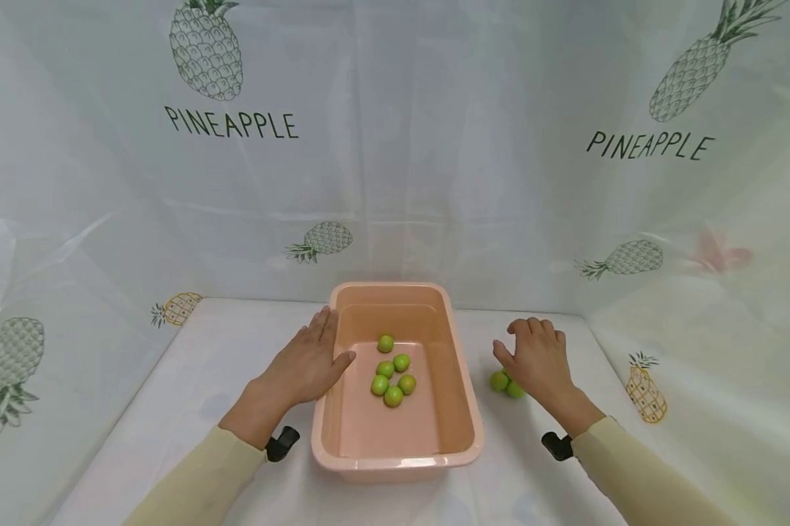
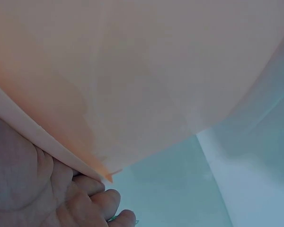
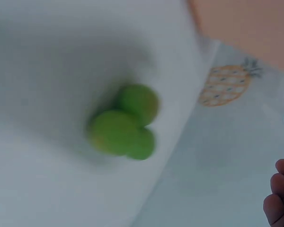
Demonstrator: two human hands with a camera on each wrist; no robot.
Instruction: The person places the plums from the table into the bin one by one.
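We see a smooth, glossy plastic tub, smooth-skinned fruit with a slight sheen, matt cloth sleeves, and shiny, creased plastic sheeting.

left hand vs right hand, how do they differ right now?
Contact: the left hand touches the rim of the pink tub; the right hand is away from it, near the green fruits on the table.
Fingers: the left hand's are fairly straight; the right hand's are bent.
Shared: neither holds a fruit; both wear beige sleeves.
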